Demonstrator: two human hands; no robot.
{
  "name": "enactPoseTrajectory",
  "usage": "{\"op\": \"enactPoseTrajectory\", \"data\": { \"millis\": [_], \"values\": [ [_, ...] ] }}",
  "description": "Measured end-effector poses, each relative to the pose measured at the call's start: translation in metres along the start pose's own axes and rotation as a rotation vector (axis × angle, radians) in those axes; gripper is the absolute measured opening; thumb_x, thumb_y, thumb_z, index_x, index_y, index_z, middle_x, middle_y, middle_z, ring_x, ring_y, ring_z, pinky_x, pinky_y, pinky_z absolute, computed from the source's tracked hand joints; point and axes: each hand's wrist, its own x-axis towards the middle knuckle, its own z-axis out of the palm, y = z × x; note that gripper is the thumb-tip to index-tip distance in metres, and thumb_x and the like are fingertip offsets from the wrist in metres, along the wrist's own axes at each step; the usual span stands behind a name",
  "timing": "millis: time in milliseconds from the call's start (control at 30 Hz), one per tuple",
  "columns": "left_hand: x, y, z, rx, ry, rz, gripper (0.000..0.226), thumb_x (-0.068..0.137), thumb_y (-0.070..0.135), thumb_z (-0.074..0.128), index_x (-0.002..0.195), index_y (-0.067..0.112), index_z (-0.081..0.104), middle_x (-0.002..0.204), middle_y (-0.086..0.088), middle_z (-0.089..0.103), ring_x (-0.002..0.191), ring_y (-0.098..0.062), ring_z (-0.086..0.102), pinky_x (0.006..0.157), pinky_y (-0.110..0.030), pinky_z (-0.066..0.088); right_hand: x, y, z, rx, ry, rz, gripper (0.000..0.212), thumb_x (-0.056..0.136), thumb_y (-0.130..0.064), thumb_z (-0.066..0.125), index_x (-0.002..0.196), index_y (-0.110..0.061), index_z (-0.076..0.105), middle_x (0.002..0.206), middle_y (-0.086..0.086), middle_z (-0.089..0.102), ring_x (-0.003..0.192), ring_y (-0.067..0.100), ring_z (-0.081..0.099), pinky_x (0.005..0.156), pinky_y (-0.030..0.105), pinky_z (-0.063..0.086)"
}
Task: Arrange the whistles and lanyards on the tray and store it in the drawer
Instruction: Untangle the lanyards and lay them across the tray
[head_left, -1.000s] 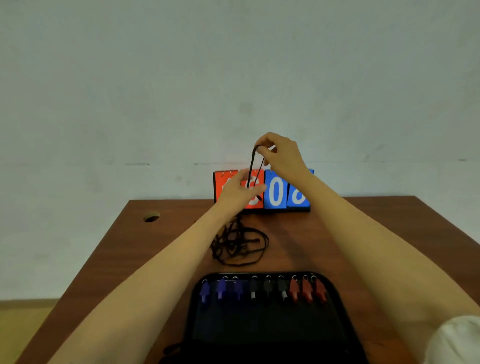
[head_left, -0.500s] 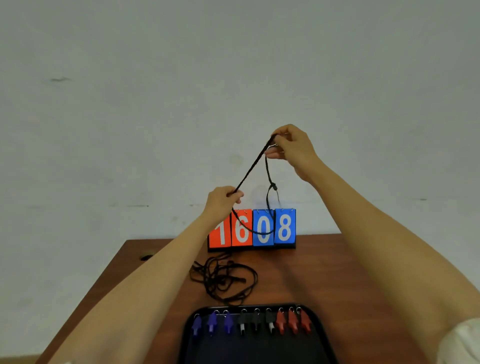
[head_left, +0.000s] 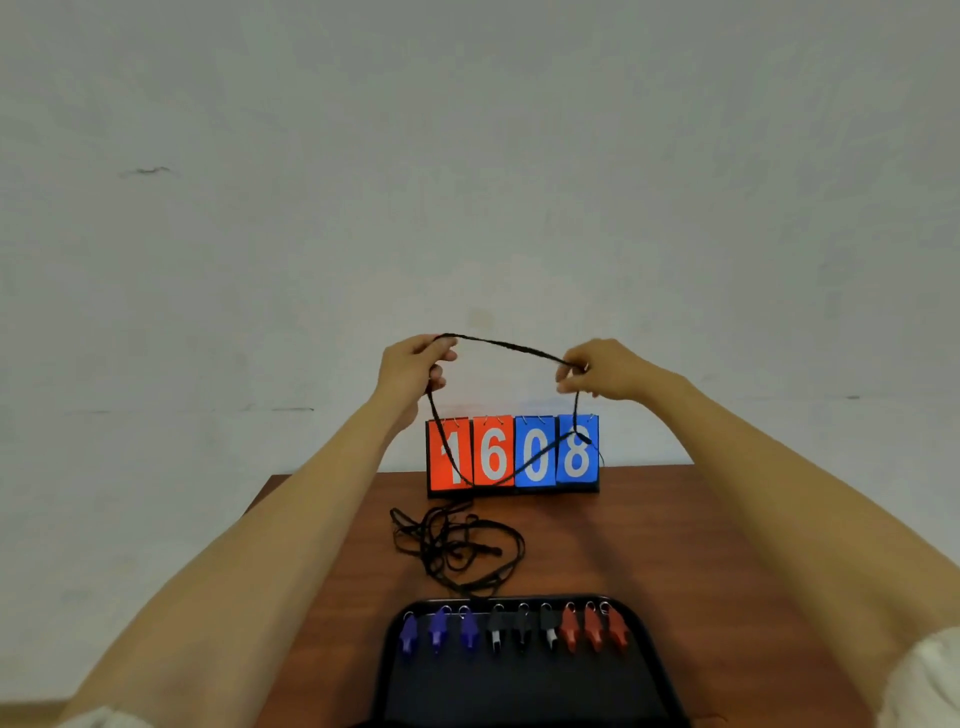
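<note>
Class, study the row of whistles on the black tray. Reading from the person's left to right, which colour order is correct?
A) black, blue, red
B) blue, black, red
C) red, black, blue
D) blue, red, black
B: the three blue whistles lie at the left end of the black tray, the three black whistles in the middle and the three red whistles at the right end.

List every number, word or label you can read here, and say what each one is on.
"1": scoreboard, first red card, crossed by the held lanyard.
"6": second red card.
"0": first blue card, also crossed by the lanyard.
"8": second blue card.
No text can be made out on the whistles or the tray.
</note>
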Motion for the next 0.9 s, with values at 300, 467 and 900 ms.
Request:
{"op": "enactPoseTrajectory", "data": {
  "millis": [300, 467, 900],
  "values": [
    [0.003, -0.034, -0.025, 0.663, 0.040, -0.113, 0.026, 0.095, 0.018, 0.048, 0.111, 0.007, 0.064, 0.103, -0.007, 0.061, 0.086, -0.018, 0.053, 0.071, -0.024, 0.044, -0.013, 0.030, 0.021, -0.033, -0.019, 0.088, 0.023, 0.097, -0.019, 0.050, 0.107, -0.007, 0.066, 0.106, 0.007, 0.065, 0.084, 0.019, 0.058, 0.070, 0.024, 0.042],
    [-0.018, -0.031, 0.016, 0.827, -0.301, -0.030, 0.072, 0.083, 0.036, 0.069, 0.142, 0.014, 0.036, 0.144, -0.008, 0.042, 0.127, -0.025, 0.045, 0.099, -0.034, 0.040, -0.009, -0.003, 0.022, 0.015, -0.001, -0.066, 0.018, 0.096, -0.016, 0.050, 0.103, -0.011, 0.066, 0.082, 0.000, 0.064, 0.062, 0.007, 0.056, 0.059, 0.017, 0.043],
    [-0.018, -0.004, 0.063, 0.230, -0.127, 0.108, 0.009, 0.097, 0.013, 0.046, 0.101, 0.009, 0.053, 0.085, -0.003, 0.058, 0.072, -0.015, 0.064, 0.075, -0.028, 0.056, -0.011, -0.012, 0.003, -0.099, 0.082, -0.121, 0.017, 0.093, -0.021, 0.058, 0.104, -0.011, 0.066, 0.104, 0.006, 0.065, 0.091, 0.019, 0.057, 0.076, 0.024, 0.040]
  ]
}}
